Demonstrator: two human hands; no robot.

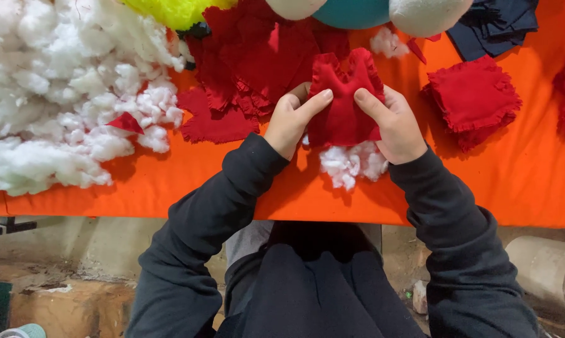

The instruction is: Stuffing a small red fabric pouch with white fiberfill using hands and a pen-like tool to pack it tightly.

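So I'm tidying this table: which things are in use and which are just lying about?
In use: red fabric piece, left hand, right hand, stuffing tuft.
Lying about: stuffing heap, red square stack, red scraps, dark cloth.

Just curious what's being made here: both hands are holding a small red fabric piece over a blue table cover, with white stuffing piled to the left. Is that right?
Not quite: the table cover is orange, not blue, as the head view shows. The rest holds: the left hand and right hand both grip the small red fabric piece, and white stuffing is piled to the left.
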